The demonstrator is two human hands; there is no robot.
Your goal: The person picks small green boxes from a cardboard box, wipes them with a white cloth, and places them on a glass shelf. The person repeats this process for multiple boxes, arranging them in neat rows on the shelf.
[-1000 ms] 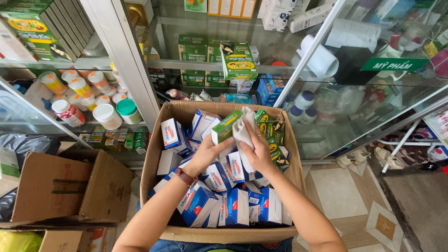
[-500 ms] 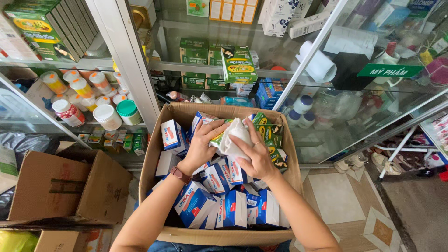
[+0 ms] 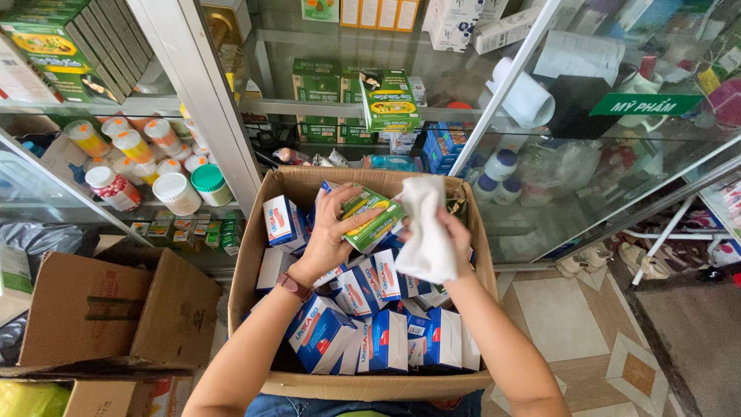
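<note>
Raised: left hand (image 3: 328, 239) green box (image 3: 373, 218), right hand (image 3: 455, 235) cloth (image 3: 427, 232).

Tiled floor (image 3: 571, 324) under open cardboard box (image 3: 255, 255), seemingly packed with small cartons (image 3: 386, 340).

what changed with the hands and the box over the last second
Both hands rose from the carton: the left hand now holds a green box lifted clear, and the right hand has bunched the white cloth beside it. Carton and blue-and-white boxes stayed put.
</note>
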